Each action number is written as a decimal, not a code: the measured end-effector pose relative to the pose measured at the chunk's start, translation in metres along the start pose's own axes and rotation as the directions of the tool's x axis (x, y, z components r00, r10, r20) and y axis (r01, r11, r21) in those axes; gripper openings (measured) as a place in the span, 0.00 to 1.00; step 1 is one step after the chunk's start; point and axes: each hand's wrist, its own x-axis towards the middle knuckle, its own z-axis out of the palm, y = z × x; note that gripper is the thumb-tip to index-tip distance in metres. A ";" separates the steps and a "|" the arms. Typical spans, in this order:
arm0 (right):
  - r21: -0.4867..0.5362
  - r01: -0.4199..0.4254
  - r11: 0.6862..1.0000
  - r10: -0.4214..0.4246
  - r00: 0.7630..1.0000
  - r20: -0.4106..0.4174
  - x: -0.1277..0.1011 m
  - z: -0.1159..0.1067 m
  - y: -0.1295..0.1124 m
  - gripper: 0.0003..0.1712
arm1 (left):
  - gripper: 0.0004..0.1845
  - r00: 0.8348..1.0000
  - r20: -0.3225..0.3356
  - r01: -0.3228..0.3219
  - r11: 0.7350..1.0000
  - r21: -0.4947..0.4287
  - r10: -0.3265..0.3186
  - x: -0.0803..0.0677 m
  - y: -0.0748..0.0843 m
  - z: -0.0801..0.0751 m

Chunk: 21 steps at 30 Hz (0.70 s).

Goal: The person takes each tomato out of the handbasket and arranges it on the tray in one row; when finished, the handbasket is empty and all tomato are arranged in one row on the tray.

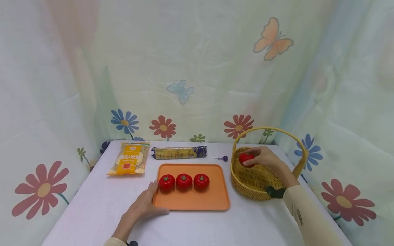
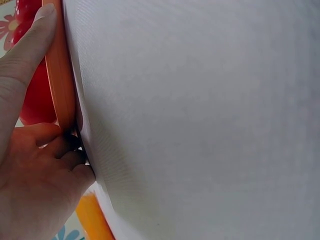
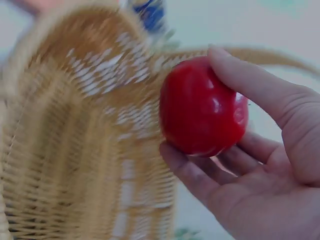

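My right hand (image 1: 265, 158) holds a red tomato (image 3: 200, 107) between thumb and fingers, over the far left part of a woven basket (image 1: 250, 192). The basket's tall handle (image 1: 269, 128) arches behind the wrist. At the near left corner of an orange tray (image 1: 217, 200), my left hand (image 1: 144, 204) grips the edge, thumb along the front rim and fingers at the left side. Three more red tomatoes with green tops, the middle one (image 1: 184, 181) among them, sit in a row across the tray. In the left wrist view the curled fingers (image 2: 65, 150) meet the tray's rim.
Behind the tray lies a long pack of noodles (image 1: 179, 152). A yellow-labelled bag of grain (image 1: 130, 158) is at the back left. Between noodles and basket lies a small purple lollipop (image 1: 225, 158). Flower-printed cloth surrounds the white table (image 1: 89, 208). A dark green bow (image 1: 275, 192) hangs on the basket's front.
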 end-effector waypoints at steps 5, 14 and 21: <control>0.046 0.137 0.990 -0.137 0.991 0.001 -0.030 0.003 -0.029 0.40 | 0.68 1.000 0.005 0.012 1.000 0.004 -0.012 0.001 0.004 -0.003; 0.069 0.240 0.968 -0.242 0.970 0.028 -0.035 0.063 -0.071 0.39 | 0.68 1.000 0.014 0.022 1.000 0.006 -0.022 0.002 -0.003 -0.004; 0.027 0.154 0.988 -0.153 0.988 -0.022 -0.018 0.102 -0.056 0.37 | 0.67 0.999 0.018 0.029 1.000 0.004 -0.029 0.000 0.000 0.000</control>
